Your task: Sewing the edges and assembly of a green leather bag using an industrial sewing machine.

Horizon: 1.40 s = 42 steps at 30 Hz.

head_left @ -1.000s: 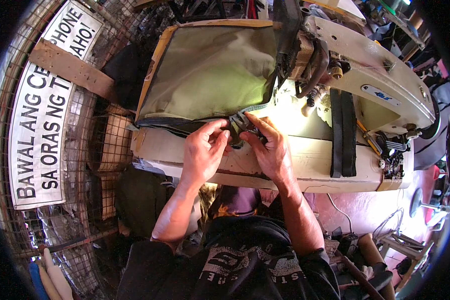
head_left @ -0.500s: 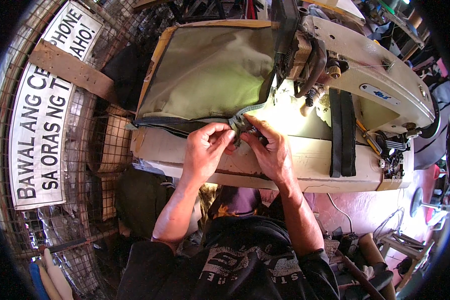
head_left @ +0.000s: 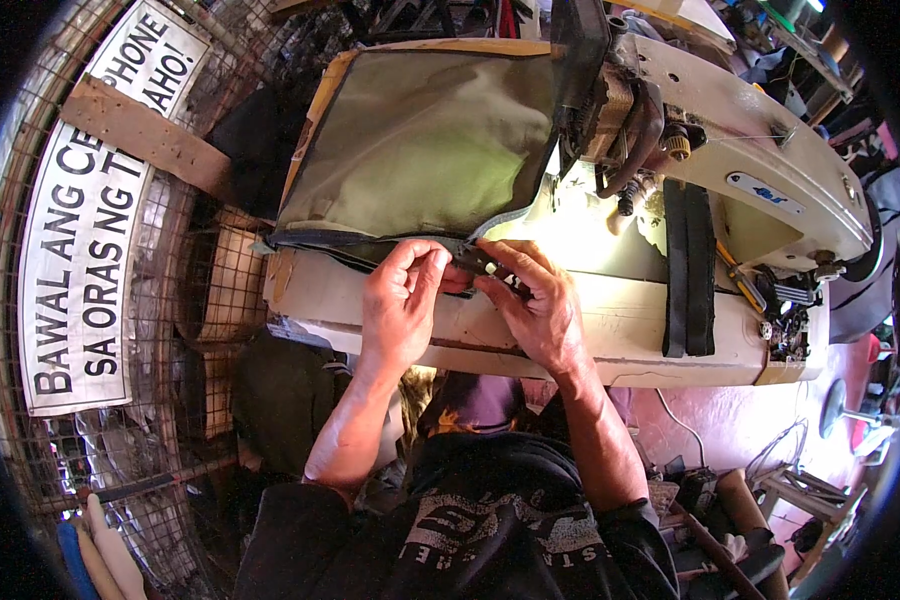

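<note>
An olive-grey fabric panel (head_left: 410, 150) with dark edging lies across the left part of the sewing machine bed. At its near corner, my left hand (head_left: 403, 300) pinches the dark edging (head_left: 450, 243) between thumb and fingers. My right hand (head_left: 542, 305) is closed on the same corner, just right of the left one. Between the fingertips is a small dark piece whose kind I cannot make out. The machine's needle area, brightly lit, is beyond my right hand. The sewing machine (head_left: 740, 130) stands at the right.
Two black straps (head_left: 688, 270) hang over the machine bed on the right. A yellow-handled tool (head_left: 740, 278) lies beside them. To the left, a wire mesh wall (head_left: 175, 330) bears a white sign (head_left: 80, 280) and a wooden board (head_left: 145, 140).
The corner edging, bunched up before, now lies flatter between my fingers. My left hand has shifted slightly left, and its thumb has lifted a little.
</note>
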Tool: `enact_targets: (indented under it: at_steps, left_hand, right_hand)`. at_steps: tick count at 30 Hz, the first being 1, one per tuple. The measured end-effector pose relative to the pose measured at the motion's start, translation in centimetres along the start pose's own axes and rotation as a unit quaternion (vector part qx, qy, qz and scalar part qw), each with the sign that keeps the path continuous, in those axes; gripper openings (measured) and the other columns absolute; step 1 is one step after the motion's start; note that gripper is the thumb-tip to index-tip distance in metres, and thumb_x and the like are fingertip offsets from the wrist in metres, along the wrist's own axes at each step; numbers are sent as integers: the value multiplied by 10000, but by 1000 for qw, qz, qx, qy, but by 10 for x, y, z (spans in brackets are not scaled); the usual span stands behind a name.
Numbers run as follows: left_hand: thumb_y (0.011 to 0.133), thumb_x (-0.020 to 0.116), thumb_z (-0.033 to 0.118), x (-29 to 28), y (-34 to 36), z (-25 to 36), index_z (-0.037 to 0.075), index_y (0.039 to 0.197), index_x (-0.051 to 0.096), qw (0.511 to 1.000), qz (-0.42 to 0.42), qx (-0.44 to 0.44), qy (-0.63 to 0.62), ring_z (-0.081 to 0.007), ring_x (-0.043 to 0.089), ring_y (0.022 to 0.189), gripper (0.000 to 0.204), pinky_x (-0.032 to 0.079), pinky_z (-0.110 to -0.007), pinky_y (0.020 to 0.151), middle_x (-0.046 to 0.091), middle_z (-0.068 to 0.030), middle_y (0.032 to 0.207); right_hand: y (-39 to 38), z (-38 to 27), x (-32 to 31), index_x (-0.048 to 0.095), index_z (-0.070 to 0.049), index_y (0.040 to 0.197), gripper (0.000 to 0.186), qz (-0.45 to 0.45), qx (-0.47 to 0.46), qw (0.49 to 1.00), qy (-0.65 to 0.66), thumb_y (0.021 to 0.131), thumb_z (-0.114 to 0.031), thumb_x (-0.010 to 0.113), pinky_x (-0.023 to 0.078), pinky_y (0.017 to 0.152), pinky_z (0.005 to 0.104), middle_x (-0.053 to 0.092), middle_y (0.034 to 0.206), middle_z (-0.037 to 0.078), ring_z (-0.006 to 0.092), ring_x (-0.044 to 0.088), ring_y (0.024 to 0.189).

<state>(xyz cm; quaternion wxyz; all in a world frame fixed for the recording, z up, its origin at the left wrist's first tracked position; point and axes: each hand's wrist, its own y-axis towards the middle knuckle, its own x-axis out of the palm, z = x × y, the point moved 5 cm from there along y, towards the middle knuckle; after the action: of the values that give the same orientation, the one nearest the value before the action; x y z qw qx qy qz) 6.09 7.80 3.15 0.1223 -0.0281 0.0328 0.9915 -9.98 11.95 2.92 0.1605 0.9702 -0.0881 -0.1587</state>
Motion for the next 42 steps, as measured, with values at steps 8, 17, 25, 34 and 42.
enact_targets:
  at_steps: [8,17,25,34,42]
  left_hand:
    - [994,600,109,-3,-6,9,-20,1033,657,998,8,23,59,-89,603,815,146,551,-258,757,629,-28,884]
    - [964,628,47,0,-6,9,-26,1059,678,994,-17,68,82,-81,603,815,130,529,-233,753,645,-40,916]
    - [946,643,28,-1,-3,18,-27,1048,696,986,-12,101,134,-76,568,783,127,456,-212,685,634,-36,893]
    - [948,631,4,-11,4,8,-49,1050,687,988,22,117,101,-124,623,922,128,514,-241,806,615,-86,995]
    - [912,653,-42,-20,8,-18,-37,1034,708,995,13,4,-103,-139,604,1025,134,487,-260,932,601,-92,1155]
  right_hand:
    - [1,1,2,664,-50,1217,406,-2,30,999,-9,823,-58,763,528,775,306,675,1071,108,206,657,878]
    - [4,1,3,655,-33,1221,382,4,12,1000,7,849,-80,730,539,756,357,672,1051,148,277,675,855]
    - [9,9,9,655,-38,1243,398,1,-6,1000,8,853,-73,727,531,772,353,672,1035,154,289,669,898]
    - [27,12,21,672,-63,1243,431,-28,-15,999,11,820,-43,746,492,761,328,657,978,121,236,622,860]
    - [33,14,27,694,-75,1217,412,-32,-51,998,3,811,-71,761,498,683,351,638,903,132,269,624,788]
